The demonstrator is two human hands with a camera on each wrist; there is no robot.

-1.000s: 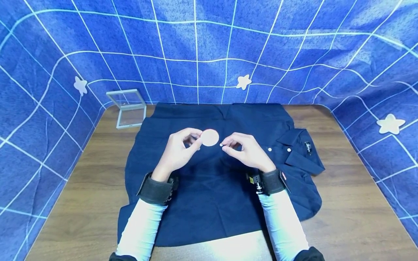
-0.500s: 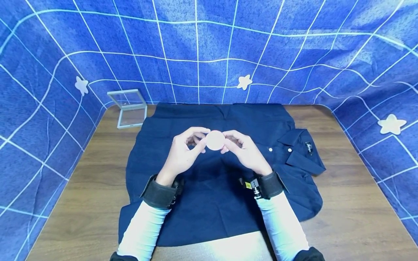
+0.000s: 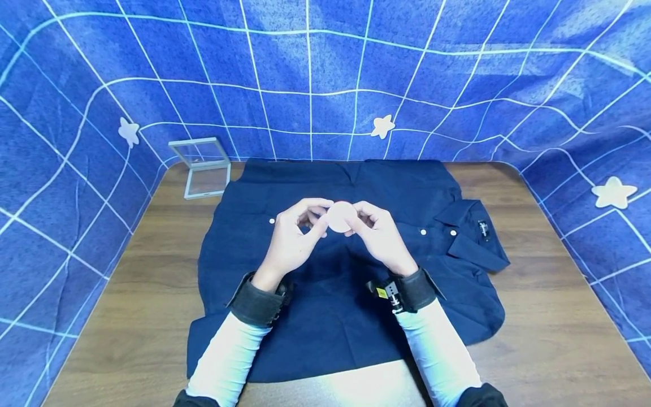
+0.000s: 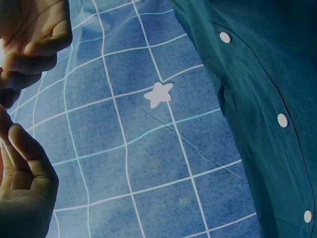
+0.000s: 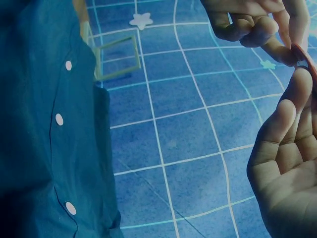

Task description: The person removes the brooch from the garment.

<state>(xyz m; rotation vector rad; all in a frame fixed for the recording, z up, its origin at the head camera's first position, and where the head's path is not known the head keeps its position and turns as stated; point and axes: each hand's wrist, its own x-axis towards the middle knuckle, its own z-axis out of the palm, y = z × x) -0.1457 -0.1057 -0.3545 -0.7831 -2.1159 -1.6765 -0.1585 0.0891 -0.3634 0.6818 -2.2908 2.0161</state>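
A small round disc [image 3: 338,218], pale-faced with a red rim, is between both hands above a dark navy button-up shirt [image 3: 325,333]. My left hand [image 3: 294,238] pinches its left edge between thumb and fingers. At the right edge, the thumb of my right hand [image 3: 382,237] lies over the pale face, with the fingers behind. From the right wrist, the disc [image 5: 308,60] appears edge-on as a red strip, my left hand [image 5: 252,22] above and my right hand [image 5: 290,168] below. In the left wrist view, the fingertips run out at the frame's left side.
The shirt lies spread on a wooden table [image 3: 137,282], its collar [image 3: 473,232] to the right. An open clear-paned frame [image 3: 205,169] stands at the back left. Blue grid-patterned cloth [image 3: 285,73] with star shapes surrounds the table. A pale glossy patch [image 3: 356,390] shows at the front.
My right hand has come left to the disc and now grips its right edge. My left hand has carried the disc slightly right. A shirt button now shows left of my left hand.
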